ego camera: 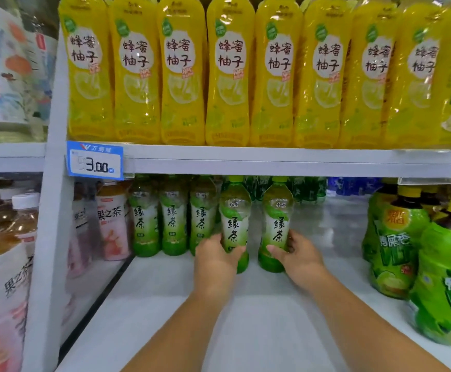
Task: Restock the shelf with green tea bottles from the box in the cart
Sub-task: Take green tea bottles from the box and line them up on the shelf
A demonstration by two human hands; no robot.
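Note:
Both my arms reach into the lower white shelf (246, 312). My left hand (215, 260) grips the lower half of an upright green tea bottle (234, 210) with a yellow-green cap. My right hand (298, 255) grips a second green tea bottle (276, 213) just to its right. Both bottles stand on the shelf or just above it; I cannot tell which. To their left, three more green tea bottles (173, 218) stand in a row further back. The box and cart are out of view.
Pink fruit tea bottles (113, 226) stand left of the green tea row. Large green bottles with yellow caps (396, 245) crowd the right side. Yellow honey-citrus bottles (229, 71) fill the shelf above, with a 3.00 price tag (95, 161) on its edge.

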